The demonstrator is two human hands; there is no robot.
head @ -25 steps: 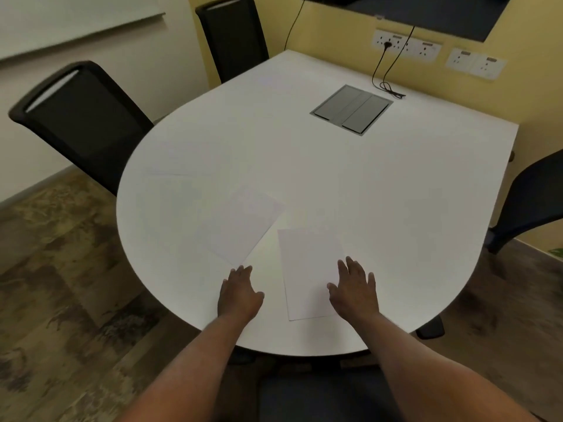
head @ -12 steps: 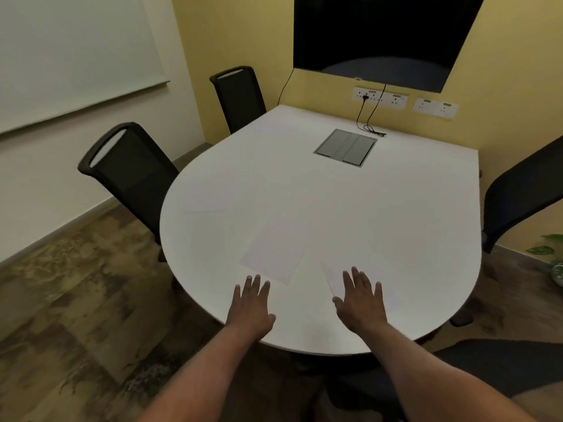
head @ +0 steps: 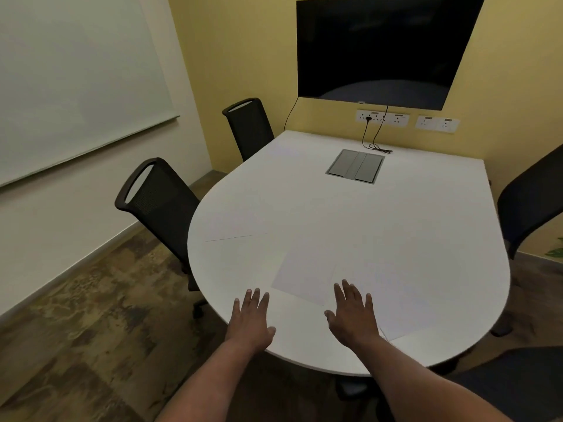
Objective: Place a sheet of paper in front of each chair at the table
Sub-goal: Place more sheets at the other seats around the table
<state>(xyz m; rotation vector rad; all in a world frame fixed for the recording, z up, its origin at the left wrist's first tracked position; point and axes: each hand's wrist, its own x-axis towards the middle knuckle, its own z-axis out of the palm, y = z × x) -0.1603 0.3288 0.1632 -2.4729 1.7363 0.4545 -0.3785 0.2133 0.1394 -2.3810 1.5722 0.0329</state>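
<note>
A white table (head: 396,226) fills the middle of the view. Three white sheets lie on it, faint against the top. One sheet (head: 234,223) lies near the left edge beside the nearer left chair (head: 155,196). A second sheet (head: 301,275) lies tilted near the front. A third sheet (head: 402,306) lies at the front right, and my right hand (head: 353,318) rests flat on its near left part, fingers spread. My left hand (head: 251,319) lies flat on bare table at the front edge, holding nothing.
A second black chair (head: 249,126) stands at the far left and another (head: 536,202) at the right; a dark seat (head: 511,379) is below right. A grey cable hatch (head: 355,166) and a black cord (head: 376,144) sit at the far end under a wall screen (head: 384,47).
My head has lifted and turned left, so the wall screen and more floor came into view. Both hands stay flat near the table's front edge, the right one on the front sheet.
</note>
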